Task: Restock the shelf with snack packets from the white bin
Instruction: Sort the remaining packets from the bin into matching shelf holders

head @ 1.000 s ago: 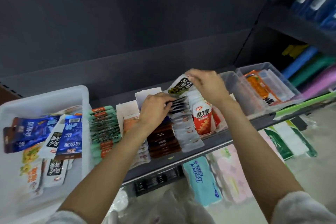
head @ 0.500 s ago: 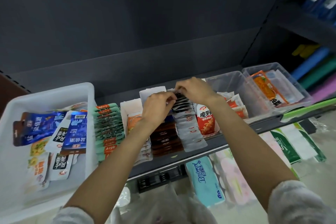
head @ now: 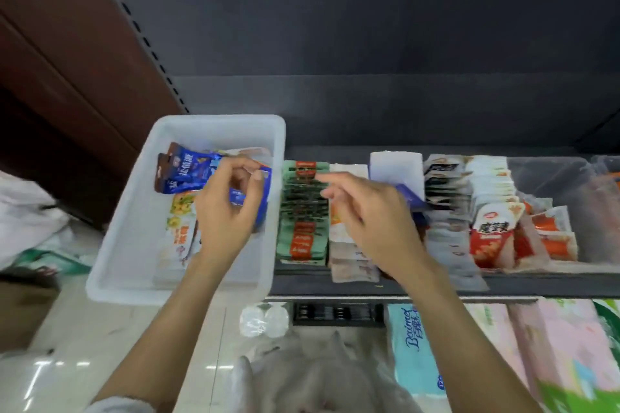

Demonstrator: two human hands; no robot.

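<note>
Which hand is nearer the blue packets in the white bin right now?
Left. The left hand is over the white bin, fingers right at the blue packets. The right hand hangs outside the bin, above the shelf rows.

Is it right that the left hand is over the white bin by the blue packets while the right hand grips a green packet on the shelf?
Not quite. In the head view the right hand grips nothing; it hovers over the shelf rows. The left hand is over the white bin by the blue packets.

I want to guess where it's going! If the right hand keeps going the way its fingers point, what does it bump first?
Probably the green packets: the right hand points left over them. Beyond stands the white bin. Depth is unclear.
</note>
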